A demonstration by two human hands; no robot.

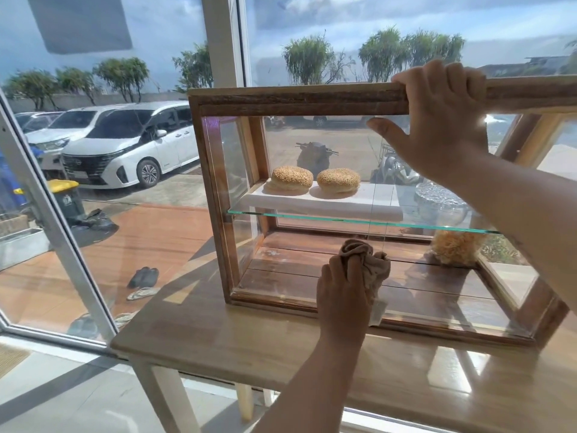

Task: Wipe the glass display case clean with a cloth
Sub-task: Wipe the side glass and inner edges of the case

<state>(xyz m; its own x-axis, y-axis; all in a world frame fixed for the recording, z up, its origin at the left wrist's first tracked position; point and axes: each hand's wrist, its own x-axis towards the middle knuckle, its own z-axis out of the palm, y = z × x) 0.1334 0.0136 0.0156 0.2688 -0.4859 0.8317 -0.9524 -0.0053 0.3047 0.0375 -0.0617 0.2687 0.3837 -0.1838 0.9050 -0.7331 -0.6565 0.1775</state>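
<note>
The left hand (343, 295) is clenching a bunched tan cloth (368, 260) against the lower front glass of the display case (218, 189). Above it, the right hand (437, 120) is gripping the wooden top rail. Most panes probably remain to be wiped.

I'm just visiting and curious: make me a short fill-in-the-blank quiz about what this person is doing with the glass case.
1. The left hand grips a bunched brown ____ against the lower glass.
2. The right hand holds the case's wooden ____ rail.
3. On the white tray sit ____ sesame buns.
4. The display case stands on a wooden ____.

Missing words: cloth; top; two; table
</note>
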